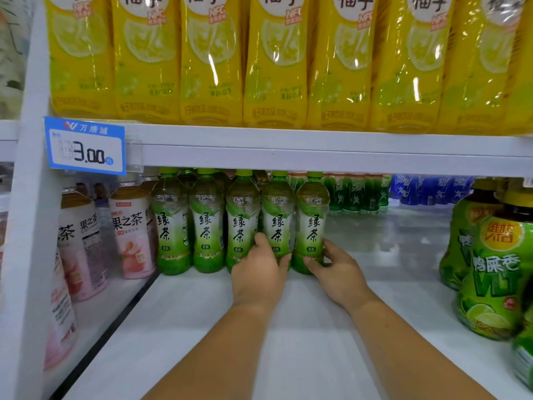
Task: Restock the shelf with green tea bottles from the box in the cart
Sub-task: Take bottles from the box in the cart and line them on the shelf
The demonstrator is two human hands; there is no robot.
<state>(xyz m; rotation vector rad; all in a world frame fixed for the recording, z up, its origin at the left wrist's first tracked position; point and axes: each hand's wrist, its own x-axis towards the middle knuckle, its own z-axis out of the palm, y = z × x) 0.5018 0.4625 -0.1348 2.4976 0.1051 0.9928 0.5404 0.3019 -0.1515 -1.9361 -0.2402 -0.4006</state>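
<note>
Several green tea bottles with green caps stand upright in a row on the white shelf, more behind them. My left hand grips the base of the fourth bottle from the left, thumb on its left side. My right hand holds the base of the rightmost bottle, thumb on its right side and fingertips on its front. Both bottles rest on the shelf. The cart and the box are out of view.
Pink peach tea bottles stand left of a clear divider. Round green lime drink bottles crowd the right edge. Green and blue bottles sit deep at the back right. Yellow bottles fill the upper shelf above a 3.00 price tag.
</note>
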